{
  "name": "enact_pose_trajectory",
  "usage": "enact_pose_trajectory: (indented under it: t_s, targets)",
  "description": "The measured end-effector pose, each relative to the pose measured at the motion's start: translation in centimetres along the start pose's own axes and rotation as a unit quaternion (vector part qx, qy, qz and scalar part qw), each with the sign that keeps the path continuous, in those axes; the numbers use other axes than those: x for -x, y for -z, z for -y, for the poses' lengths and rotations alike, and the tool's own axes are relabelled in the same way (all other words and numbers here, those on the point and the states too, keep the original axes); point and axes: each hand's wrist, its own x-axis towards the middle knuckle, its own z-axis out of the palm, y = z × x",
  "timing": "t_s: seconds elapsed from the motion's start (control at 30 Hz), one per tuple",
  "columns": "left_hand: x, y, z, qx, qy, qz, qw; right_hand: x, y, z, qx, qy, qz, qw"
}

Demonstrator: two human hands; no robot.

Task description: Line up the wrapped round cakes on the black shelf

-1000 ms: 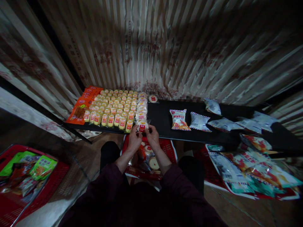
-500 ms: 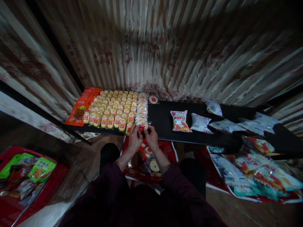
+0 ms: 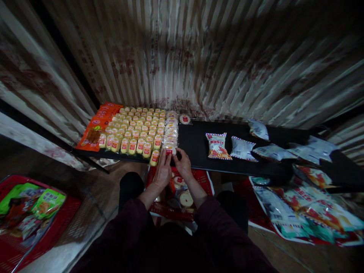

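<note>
At the front of a column of clear-wrapped round white cakes, one wrapped round cake (image 3: 170,150) with a red label lies near the shelf's front edge. My left hand (image 3: 163,169) grips its left side, fingers stretched forward along the wrapper. On the right side, my right hand (image 3: 182,165) pinches the wrapper between thumb and curled finger. Rows of small yellow wrapped cakes (image 3: 132,146) stand directly to the left. Below my hands is a red-and-white bag (image 3: 209,182) with more round cakes inside. One separate round cake (image 3: 185,119) lies behind, right of the column.
The black shelf (image 3: 193,140) carries an orange snack bag (image 3: 95,129) at its left end. Several white snack packets (image 3: 217,146) lie on its right half. A red basket (image 3: 66,216) of snacks stands lower left; an open bag of packets (image 3: 309,204) lies lower right. A pleated curtain (image 3: 176,57) hangs behind.
The round cake has moved slightly forward and down into the front of the column. My left fingers have straightened, and my right hand has shifted a little right.
</note>
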Motion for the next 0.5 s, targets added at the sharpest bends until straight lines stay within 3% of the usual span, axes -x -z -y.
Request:
enact_pose_trajectory:
  t_s: [0.5]
  targets:
    - [0.15, 0.19, -0.32, -0.07, -0.035, 0.018, 0.997, -0.04, -0.19, -0.1, 0.025, -0.012, -0.02, 0.999]
